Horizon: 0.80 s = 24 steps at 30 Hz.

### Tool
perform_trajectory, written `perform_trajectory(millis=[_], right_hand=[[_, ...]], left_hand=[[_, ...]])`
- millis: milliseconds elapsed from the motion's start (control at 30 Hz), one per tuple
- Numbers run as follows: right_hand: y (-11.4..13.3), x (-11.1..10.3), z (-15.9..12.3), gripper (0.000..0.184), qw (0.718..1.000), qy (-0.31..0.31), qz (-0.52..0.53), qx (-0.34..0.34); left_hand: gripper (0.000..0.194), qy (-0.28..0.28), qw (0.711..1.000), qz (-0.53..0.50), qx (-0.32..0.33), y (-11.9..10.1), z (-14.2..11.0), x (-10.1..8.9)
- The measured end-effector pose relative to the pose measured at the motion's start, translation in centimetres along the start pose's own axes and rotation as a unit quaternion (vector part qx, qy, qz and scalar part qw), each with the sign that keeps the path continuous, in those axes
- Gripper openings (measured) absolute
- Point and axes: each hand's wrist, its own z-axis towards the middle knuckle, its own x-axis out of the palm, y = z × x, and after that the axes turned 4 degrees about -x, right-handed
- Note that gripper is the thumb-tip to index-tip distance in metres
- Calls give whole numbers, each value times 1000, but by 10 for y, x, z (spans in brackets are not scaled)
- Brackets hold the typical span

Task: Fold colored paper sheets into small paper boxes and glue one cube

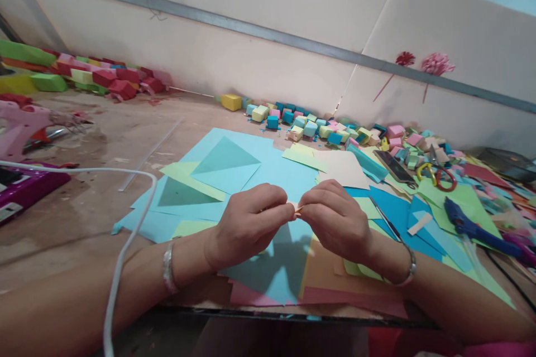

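My left hand [253,220] and my right hand [335,215] meet near the middle of the view, above the table. Pinched between their fingertips is a small piece of pale orange paper [296,210], mostly hidden by the fingers. Both hands are closed on it. Beneath them lie overlapping sheets of light blue paper [234,139], with a light green sheet [192,181] to the left. An orange sheet [322,268] lies below my right hand, close to the table's front edge.
Small folded paper boxes [310,129] line the wall, and larger red ones [121,89] sit at far left. A pink glue gun [17,128] and a white cable [125,245] are left. Scissors [438,175], a phone [393,166] and a blue glue gun [477,228] lie right.
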Motion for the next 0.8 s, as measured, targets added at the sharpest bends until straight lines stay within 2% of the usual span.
perform_trajectory(millis=[167, 267, 400, 533, 633, 800], right_hand=[[0, -2, 2, 15, 1000, -5, 1, 0], [-1, -1, 2, 15, 1000, -11, 0, 3], [-2, 0, 2, 15, 1000, -15, 4, 4], [-1, -1, 1, 14, 998, -19, 42, 40], [0, -3, 2, 26, 996, -35, 49, 72], [-1, -3, 4, 17, 993, -41, 59, 93]], left_hand=[[4, -7, 999, -22, -24, 3, -2, 2], [12, -2, 999, -27, -42, 6, -3, 5], [4, -1, 998, -35, -61, 6, -2, 6], [8, -16, 992, -75, -104, 2, 1, 3], [9, -30, 984, -95, -150, 0, 2, 1], [9, -25, 983, -109, -147, 1, 2, 1]])
